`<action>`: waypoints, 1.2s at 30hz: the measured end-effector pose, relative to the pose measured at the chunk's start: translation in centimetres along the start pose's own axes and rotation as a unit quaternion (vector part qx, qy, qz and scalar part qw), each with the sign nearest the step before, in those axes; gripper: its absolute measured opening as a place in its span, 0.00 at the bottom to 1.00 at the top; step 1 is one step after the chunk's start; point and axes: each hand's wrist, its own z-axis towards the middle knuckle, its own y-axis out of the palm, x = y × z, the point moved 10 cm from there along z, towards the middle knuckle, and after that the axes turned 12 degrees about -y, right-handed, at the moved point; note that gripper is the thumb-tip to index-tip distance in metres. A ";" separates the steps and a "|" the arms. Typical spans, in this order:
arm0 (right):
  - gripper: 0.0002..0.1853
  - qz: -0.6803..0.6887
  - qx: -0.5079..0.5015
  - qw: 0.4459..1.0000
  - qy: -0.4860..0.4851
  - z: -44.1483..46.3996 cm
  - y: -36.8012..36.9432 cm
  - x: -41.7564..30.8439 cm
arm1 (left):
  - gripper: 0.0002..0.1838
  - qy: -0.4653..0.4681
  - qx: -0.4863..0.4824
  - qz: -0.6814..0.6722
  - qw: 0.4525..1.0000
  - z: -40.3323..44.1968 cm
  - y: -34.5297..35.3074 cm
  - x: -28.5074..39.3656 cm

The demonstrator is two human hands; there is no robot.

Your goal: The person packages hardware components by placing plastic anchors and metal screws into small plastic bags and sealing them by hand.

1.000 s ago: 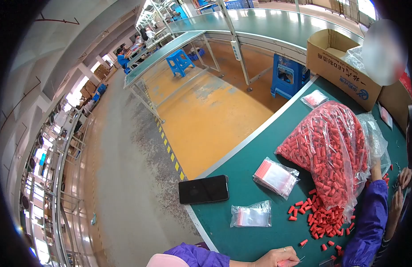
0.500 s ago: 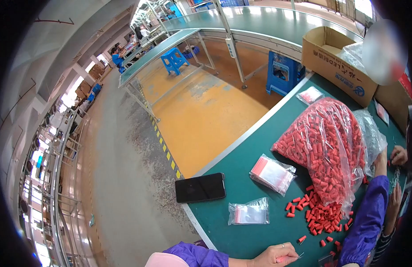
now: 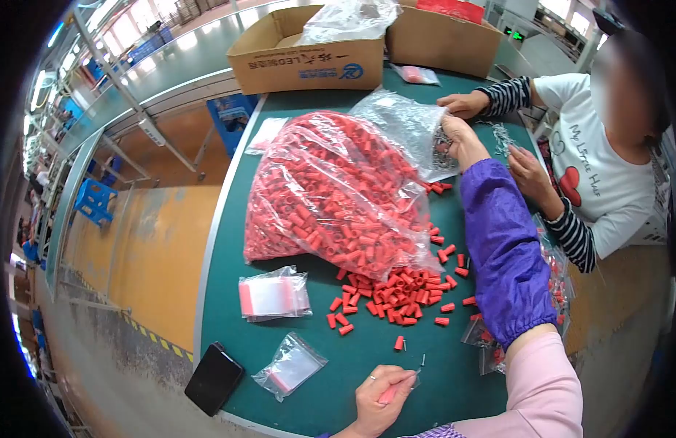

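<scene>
In the head view, the left hand (image 3: 380,400) has its fingers closed in a pinch on a small pink-and-clear packet (image 3: 389,393), which lies between thumb and fingers, its clear end showing just past the fingertips. A thin metal pin (image 3: 423,360) is just beyond those fingertips; whether it touches the packet is not clear. Near them, on the side toward the red heap, a single red cap (image 3: 400,343) lies on the green surface (image 3: 236,321). The right hand (image 3: 462,139), at the end of a purple sleeve (image 3: 502,241), is at the mouth of a clear bag (image 3: 403,120) holding grey metal pieces (image 3: 443,140); its fingers are curled and partly hidden, so whether they grip pieces or only the plastic cannot be told. The metal pieces are right beside these fingers. Between the two hands, a big bag of red caps (image 3: 330,190) lies with loose caps (image 3: 403,292) spilled from it toward the left fingers. A packet of empty bags (image 3: 290,365) and a black phone (image 3: 214,379) lie off to one side of the left hand. Beyond the right hand, a person (image 3: 608,164) has both hands near thin metal strands (image 3: 501,137).
</scene>
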 end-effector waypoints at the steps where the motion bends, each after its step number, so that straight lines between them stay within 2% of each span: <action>1: 0.12 0.039 0.022 0.999 0.018 -1.2 -0.2 0.2 | 0.05 -0.007 0.006 0.009 1.000 -0.1 -0.1 -0.3; 3: 0.12 0.112 -0.011 0.992 0.058 -2.7 0.2 0.4 | 0.05 -0.010 0.000 0.013 1.000 -0.1 -0.1 -0.5; 5: 0.11 0.135 0.021 0.990 0.047 -3.8 -0.6 -0.4 | 0.06 -0.010 -0.002 0.017 1.000 0.0 0.0 -0.6; 8: 0.10 0.284 -0.061 0.954 0.071 -4.6 0.5 -0.4 | 0.06 -0.001 -0.014 -0.018 1.000 0.2 -0.1 -0.3; 11: 0.10 0.296 -0.061 0.952 0.045 -7.6 -0.1 -2.3 | 0.06 0.019 -0.006 0.000 1.000 0.5 -0.3 0.1; 12: 0.10 0.306 -0.091 0.947 0.037 -9.0 0.2 -3.0 | 0.07 0.023 0.001 0.016 1.000 0.6 -0.4 0.2; 15: 0.09 0.322 -0.145 0.936 0.006 -15.6 1.5 -5.4 | 0.07 -0.021 0.015 -0.001 1.000 0.7 -1.0 -0.9; 17: 0.10 0.324 -0.155 0.933 0.020 -20.1 1.8 -4.5 | 0.05 -0.066 -0.001 -0.082 0.994 0.8 -0.8 -1.9; 20: 0.12 0.294 -0.135 0.946 0.034 -27.5 2.3 -2.6 | 0.06 -0.105 0.002 -0.103 0.989 0.8 -1.3 -2.4; 24: 0.11 0.327 -0.131 0.933 0.077 -35.2 3.1 1.6 | 0.06 -0.086 -0.007 -0.157 0.984 1.0 -1.3 -2.7; 26: 0.09 0.210 -0.035 0.976 0.037 -37.6 1.5 3.7 | 0.06 -0.075 -0.010 -0.184 0.980 0.4 -1.3 -2.6; 27: 0.10 0.179 -0.019 0.984 -0.005 -38.2 1.3 4.3 | 0.06 -0.076 -0.011 -0.184 0.980 -0.2 -1.2 -2.5; 28: 0.11 0.026 0.005 0.992 -0.122 -38.7 0.8 3.7 | 0.06 -0.091 0.000 -0.194 0.977 -0.8 -1.2 -2.7; 29: 0.11 -0.126 0.028 0.963 -0.235 -39.7 1.0 2.8 | 0.07 -0.106 0.013 -0.203 0.973 -1.4 -1.3 -3.0; 30: 0.11 -0.286 0.045 0.912 -0.289 -41.8 2.2 0.1 | 0.07 -0.105 0.015 -0.203 0.973 -2.0 -1.3 -3.1; 31: 0.08 -0.346 0.057 0.836 -0.422 -43.6 3.8 -1.3 | 0.08 -0.105 0.005 -0.203 0.974 -2.4 -1.1 -3.3; 33: 0.07 -0.464 0.026 0.744 -0.480 -44.9 6.5 -1.3 | 0.09 -0.103 0.004 -0.203 0.974 -3.1 -1.4 -3.2; 34: 0.07 -0.460 0.020 0.745 -0.482 -45.0 6.9 -1.1 | 0.09 -0.103 0.006 -0.208 0.973 -3.3 -1.5 -3.0; 36: 0.06 -0.509 -0.006 0.702 -0.498 -45.0 8.3 -0.9 | 0.10 -0.100 0.006 -0.221 0.970 -3.7 -1.8 -2.6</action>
